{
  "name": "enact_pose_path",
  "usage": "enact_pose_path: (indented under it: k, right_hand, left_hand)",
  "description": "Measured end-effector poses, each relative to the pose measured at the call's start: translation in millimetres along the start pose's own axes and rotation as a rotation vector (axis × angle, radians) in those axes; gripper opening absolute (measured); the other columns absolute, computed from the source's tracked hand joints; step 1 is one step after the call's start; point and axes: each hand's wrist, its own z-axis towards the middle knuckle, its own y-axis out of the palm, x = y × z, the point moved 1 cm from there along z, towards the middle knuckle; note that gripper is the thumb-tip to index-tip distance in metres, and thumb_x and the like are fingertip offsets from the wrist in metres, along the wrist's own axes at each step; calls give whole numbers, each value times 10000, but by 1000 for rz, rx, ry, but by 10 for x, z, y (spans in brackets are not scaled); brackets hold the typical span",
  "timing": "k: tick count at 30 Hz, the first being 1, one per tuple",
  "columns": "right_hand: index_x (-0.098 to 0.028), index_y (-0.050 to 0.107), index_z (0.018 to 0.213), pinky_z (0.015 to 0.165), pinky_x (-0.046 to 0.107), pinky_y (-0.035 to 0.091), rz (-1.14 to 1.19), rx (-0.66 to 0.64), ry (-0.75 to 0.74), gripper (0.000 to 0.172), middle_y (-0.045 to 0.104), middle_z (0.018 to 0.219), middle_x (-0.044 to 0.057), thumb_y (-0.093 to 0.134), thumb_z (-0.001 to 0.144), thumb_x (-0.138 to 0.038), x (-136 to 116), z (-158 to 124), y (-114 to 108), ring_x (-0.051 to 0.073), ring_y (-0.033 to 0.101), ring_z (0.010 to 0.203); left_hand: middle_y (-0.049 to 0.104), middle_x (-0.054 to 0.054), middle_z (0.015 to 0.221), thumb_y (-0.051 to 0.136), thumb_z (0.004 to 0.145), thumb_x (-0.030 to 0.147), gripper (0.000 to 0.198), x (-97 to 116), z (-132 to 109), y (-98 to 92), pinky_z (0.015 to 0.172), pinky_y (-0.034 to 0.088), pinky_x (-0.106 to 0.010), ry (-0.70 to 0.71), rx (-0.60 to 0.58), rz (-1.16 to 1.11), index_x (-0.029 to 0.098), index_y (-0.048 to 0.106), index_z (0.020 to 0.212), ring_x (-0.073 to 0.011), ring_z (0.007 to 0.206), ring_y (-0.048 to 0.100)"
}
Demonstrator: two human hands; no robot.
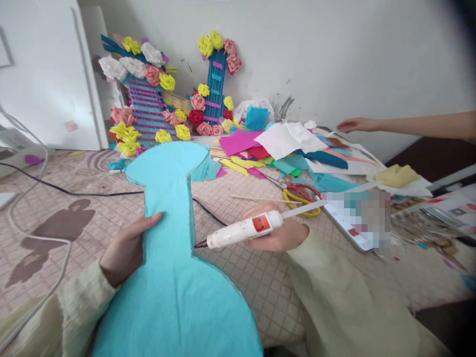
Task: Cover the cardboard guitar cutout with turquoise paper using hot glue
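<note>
A large turquoise guitar-shaped cutout (171, 238) fills the lower middle of the head view, its neck pointing away from me. My left hand (126, 248) grips its left edge at the neck, thumb on top, fingers behind it. My right hand (277, 233) is closed around a white glue gun (243, 230) with a glue stick out the back. The gun's nozzle touches the cutout's right edge where the neck meets the body.
Red-and-yellow scissors (299, 196) and a thin wooden stick (256, 199) lie beyond my right hand. Coloured paper scraps (260, 146) pile up at the back. Flower-decorated stick structures (148, 94) lean on the wall. Another person's arm (401, 124) reaches in at right. Cables (44, 184) cross the left.
</note>
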Motion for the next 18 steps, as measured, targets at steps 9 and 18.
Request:
enact_pose_path:
  k: [9,18]
  right_hand:
    - [-170,353,499,471,222,285,-32,56,40,258,361,502,-43,564,646,-154,18,-9,-7,87,365,482]
    - [-160,407,510,473,211,303,-85,80,55,228,400,503,-42,573,665,-168,28,0,-19,81,395,479]
  left_hand:
    - [655,-88,501,552,681,146,284,-13,-9,23,400,529,-350,-46,87,2,54,627,939,-266,419,615]
    - [655,-97,506,534,699,124,159,-39,15,14,385,516,-334,-26,16,-43,77,646,801,-244,392,602]
